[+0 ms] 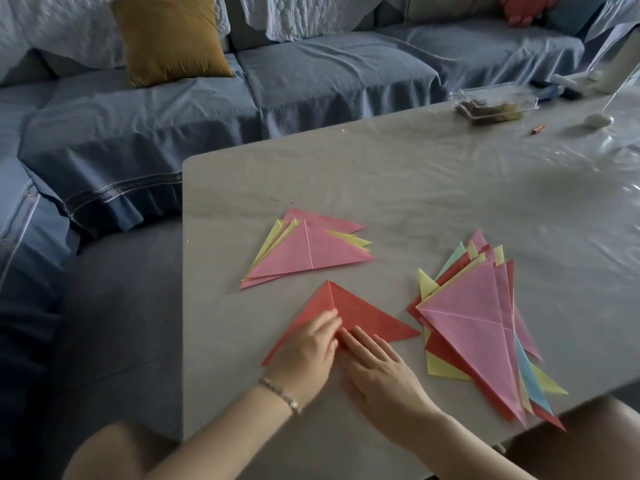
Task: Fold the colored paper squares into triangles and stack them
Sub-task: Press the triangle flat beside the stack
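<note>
While the red triangle point(375, 318) lies by the table's point(415, 188) near edge, right hand point(377, 367) flat on it, fingers straight, pressing, left hand point(306, 348) alongside, fingers loosely bent, tips touching it, nothing gripped.

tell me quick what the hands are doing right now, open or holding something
Left hand: open, fingers bent down onto the red paper triangle, not gripping it.
Right hand: open, fingers flat on the same triangle.
</note>
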The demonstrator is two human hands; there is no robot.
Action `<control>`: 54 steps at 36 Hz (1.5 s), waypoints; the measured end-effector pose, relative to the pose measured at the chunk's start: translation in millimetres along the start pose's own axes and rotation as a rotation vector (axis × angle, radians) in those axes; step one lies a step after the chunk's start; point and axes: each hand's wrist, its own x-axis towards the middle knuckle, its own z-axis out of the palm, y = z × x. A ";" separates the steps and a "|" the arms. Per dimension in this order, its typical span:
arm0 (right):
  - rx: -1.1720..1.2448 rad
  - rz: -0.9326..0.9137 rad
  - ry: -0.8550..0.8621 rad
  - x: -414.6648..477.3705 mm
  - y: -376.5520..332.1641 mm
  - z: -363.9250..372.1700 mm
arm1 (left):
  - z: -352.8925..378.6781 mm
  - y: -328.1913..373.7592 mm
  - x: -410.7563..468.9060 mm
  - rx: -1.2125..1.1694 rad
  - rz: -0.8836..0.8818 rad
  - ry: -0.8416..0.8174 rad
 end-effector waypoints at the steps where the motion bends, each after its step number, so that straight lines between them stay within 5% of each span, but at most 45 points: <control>1: 0.014 0.002 0.017 0.3 -0.6 0.1 | 5.4 -0.1 -10.0 0.009 0.023 -0.021; 16: -0.081 0.216 0.172 -18.2 34.6 -17.0 | 0.8 -29.9 -55.0 0.031 0.054 -0.043; 32: -0.057 0.245 0.188 -24.7 47.6 -28.8 | -19.7 -38.2 -55.1 0.079 -0.252 0.144; 37: -0.019 0.398 0.243 -22.5 65.4 -36.6 | -27.5 -18.9 -22.2 0.124 -0.491 0.028; 43: -0.032 0.661 -0.059 -17.4 89.8 -52.1 | -27.6 -15.8 -5.3 0.094 -0.613 -0.125; 54: 0.016 0.613 -0.044 -17.0 94.6 -63.1 | -43.2 -17.7 -7.6 -0.156 -0.589 0.088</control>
